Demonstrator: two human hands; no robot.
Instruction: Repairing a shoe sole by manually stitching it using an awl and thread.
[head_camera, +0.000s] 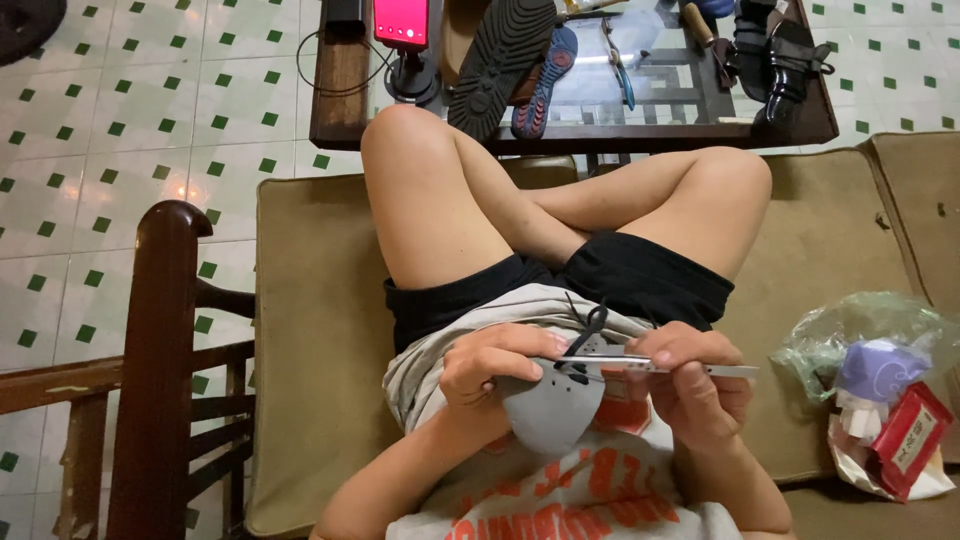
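I sit cross-legged on a tan sofa cushion (320, 330). My left hand (490, 368) grips a grey shoe-upper piece (552, 415) with small holes, held over my lap. A black lace (590, 325) loops out of its top edge. My right hand (700, 390) pinches a thin flat metal tool (690, 367), which lies horizontally across the top of the grey piece. The two hands are close together, nearly touching over the piece.
A wooden glass-topped table (340, 100) stands ahead with a phone on a stand (402, 25), a dark shoe sole (498, 60), a blue sole (545, 85), black shoes (780, 60) and hand tools. A plastic bag of supplies (870, 370) lies on the sofa at right. A wooden armrest (155, 350) is at left.
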